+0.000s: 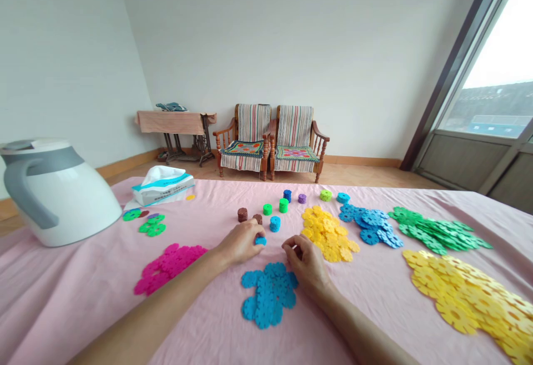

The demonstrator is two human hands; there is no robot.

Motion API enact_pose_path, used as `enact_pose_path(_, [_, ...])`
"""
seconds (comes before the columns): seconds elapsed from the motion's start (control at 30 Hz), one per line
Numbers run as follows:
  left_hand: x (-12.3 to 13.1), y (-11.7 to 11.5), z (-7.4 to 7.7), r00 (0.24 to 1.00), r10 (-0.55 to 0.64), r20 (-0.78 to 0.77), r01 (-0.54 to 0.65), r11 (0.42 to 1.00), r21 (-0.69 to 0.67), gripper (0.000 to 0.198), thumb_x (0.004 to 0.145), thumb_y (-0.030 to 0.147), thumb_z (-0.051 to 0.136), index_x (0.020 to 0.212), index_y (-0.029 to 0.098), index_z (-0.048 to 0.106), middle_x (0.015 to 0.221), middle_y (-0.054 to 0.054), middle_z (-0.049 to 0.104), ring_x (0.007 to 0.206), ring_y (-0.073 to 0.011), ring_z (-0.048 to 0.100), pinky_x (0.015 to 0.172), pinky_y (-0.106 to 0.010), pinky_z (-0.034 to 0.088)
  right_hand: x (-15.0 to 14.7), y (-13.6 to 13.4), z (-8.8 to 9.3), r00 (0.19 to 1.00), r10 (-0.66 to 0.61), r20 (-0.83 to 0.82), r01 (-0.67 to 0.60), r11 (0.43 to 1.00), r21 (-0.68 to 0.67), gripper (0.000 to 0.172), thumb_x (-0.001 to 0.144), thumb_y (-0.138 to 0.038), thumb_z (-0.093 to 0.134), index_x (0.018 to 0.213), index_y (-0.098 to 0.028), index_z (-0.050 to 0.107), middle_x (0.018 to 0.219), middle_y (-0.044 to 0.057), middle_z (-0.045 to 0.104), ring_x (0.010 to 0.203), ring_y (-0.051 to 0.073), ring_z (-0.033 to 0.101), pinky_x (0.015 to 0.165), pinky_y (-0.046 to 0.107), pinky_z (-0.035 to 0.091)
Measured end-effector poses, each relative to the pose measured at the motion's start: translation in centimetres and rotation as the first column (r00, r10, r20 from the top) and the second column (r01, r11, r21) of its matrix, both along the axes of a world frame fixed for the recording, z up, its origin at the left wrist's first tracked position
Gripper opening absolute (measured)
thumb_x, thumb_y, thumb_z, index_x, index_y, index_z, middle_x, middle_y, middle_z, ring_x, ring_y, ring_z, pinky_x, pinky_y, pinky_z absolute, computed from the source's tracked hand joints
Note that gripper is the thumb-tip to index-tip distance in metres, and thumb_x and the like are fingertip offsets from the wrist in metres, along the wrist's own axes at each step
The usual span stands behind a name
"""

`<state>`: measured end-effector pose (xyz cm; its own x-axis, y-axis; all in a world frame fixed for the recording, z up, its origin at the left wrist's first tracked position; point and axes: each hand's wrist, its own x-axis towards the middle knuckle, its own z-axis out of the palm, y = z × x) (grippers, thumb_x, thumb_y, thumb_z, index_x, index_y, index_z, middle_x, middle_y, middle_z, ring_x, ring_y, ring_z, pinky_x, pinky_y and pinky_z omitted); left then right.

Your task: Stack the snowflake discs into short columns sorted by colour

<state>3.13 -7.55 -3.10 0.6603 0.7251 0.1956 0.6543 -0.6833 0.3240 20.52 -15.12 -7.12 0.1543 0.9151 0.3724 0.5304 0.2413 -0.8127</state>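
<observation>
A short sky-blue stack of flower-shaped plastic discs (260, 240) sits near the table's middle, between the thumb and fingertips of the left hand (242, 241), which appear pinched around it. The right hand (307, 259) is just apart from it, fingers curled inward; whether they hold anything, I cannot tell. Beyond the hands stand nine finished-looking stacks, squat cylinders with notched sides, among them a dark brown stack (242, 214), a bright green stack (283, 205) and a purple stack (302, 198). Much appears unstacked: a loose sky-blue heap (270, 295) lies nearest the person, its flat, scalloped discs overlapping. A magenta heap (175, 265) spreads to the left; to the right are a small yellow heap (327, 234), a deeper blue heap (370, 223), a glossy green heap (439, 229) and a large yellow heap (470, 293). Beneath everything is a softly wrinkled pink cloth (353, 309). A smooth white-and-grey jug (79, 204) and a soft tissue packet (164, 190) stand at left; beyond, two wooden armchairs (295, 143) wear striped woven covers
</observation>
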Motion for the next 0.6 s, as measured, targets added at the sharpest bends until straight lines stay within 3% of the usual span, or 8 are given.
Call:
enact_pose_path(0.13, [0.0, -0.6, -0.4, 0.99, 0.092, 0.108, -0.092, 0.996, -0.01, 0.028, 0.071, 0.02, 0.059, 0.099, 0.018, 0.062, 0.101, -0.007, 0.062, 0.091, -0.0208, 0.059, 0.08, -0.028, 0.044, 0.1, 0.1, -0.4, 1.0, -0.01, 0.004, 0.01, 1.0, 0.015, 0.02, 0.078, -0.025, 0.046, 0.073, -0.016, 0.063, 0.063, 0.001, 0.058, 0.053, 0.011, 0.054, 0.049, 0.021, 0.039])
enact_pose_path(0.27, [0.4, -1.1, -1.0, 0.962, 0.169, 0.215, -0.167, 0.986, -0.028, 0.037, 0.076, 0.016, 0.054, 0.112, 0.019, 0.053, 0.105, -0.006, 0.064, 0.096, -0.0206, 0.06, 0.084, -0.03, 0.045, 0.1, 0.5, -0.8, 1.0, -0.03, 0.004, 0.03, 0.999, 0.034, 0.03, 0.081, -0.022, 0.038, 0.098, -0.015, 0.061, 0.081, 0.006, 0.066, 0.066, 0.014, 0.06, 0.061, 0.025, 0.047])
enact_pose_path(0.43, [1.0, -1.4, -1.1, 0.968, 0.192, 0.164, -0.187, 0.981, -0.044, 0.05, 0.077, 0.01, 0.051, 0.124, 0.025, 0.041, 0.113, -0.005, 0.062, 0.104, -0.021, 0.058, 0.087, -0.031, 0.044, -0.5, 2.1, -0.3, 0.975, -0.15, 0.166, 0.143, 0.988, 0.054, 0.048, 0.08, -0.012, 0.032, 0.127, -0.014, 0.044, 0.108, 0.011, 0.065, 0.088, 0.018, 0.063, 0.079, 0.035, 0.048])
enact_pose_path(0.6, [1.2, -1.1, -1.6, 0.973, 0.198, 0.12, -0.192, 0.98, -0.062, 0.062, 0.076, 0.008, 0.048, 0.133, 0.023, 0.029, 0.114, -0.008, 0.061, 0.104, -0.0234, 0.058, 0.085, -0.033, 0.044, -1.3, 3.6, -0.6, 0.941, -0.158, 0.301, 0.17, 0.985, -0.016, 0.056, 0.078, -0.008, 0.033, 0.133, -0.007, 0.036, 0.112, 0.017, 0.063, 0.099, 0.023, 0.061, 0.086, 0.035, 0.045])
